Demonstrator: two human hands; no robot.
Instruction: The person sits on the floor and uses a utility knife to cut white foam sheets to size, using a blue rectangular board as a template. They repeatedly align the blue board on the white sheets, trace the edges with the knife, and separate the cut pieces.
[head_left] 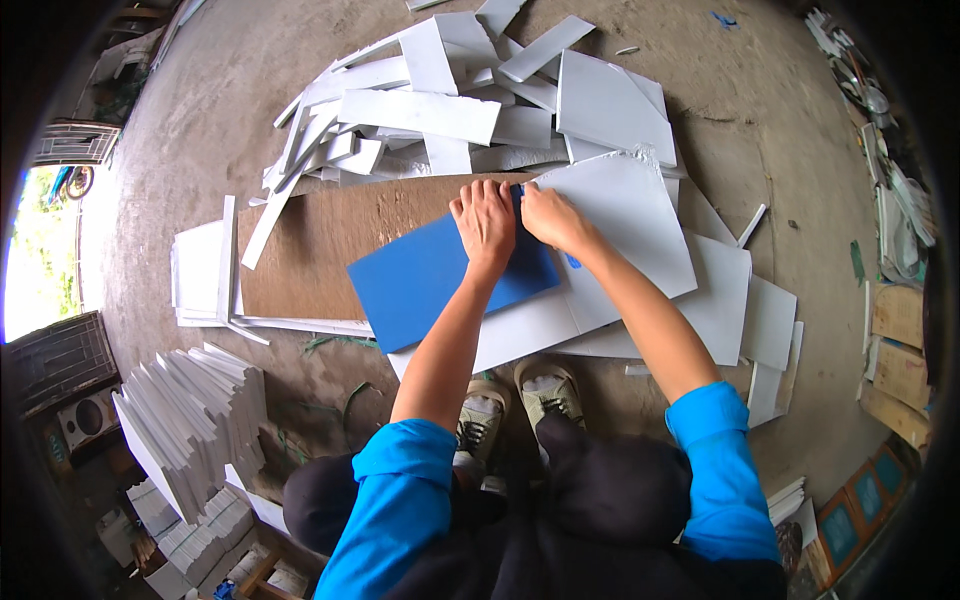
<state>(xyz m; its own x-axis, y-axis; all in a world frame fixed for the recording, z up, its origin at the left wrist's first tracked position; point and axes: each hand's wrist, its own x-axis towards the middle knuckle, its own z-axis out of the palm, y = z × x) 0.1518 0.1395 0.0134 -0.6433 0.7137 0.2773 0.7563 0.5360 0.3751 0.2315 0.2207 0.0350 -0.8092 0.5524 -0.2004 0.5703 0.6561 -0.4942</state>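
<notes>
A blue rectangular board [425, 280] lies on a brown board [330, 240] on the concrete floor. My left hand [484, 222] presses flat on the blue board's far right end, fingers together. My right hand [553, 218] rests just beside it on a large white sheet [640, 215], fingers curled at the blue board's edge; whether it grips something there is hidden. A small blue bit [572, 261] shows under my right wrist. My two shoes [515, 400] stand just below the boards.
A heap of white cut strips and panels [450, 100] lies beyond the brown board. More white sheets [745, 310] spread to the right. Stacked white panels [195, 410] stand at the lower left. Cardboard boxes and clutter [900, 350] line the right wall.
</notes>
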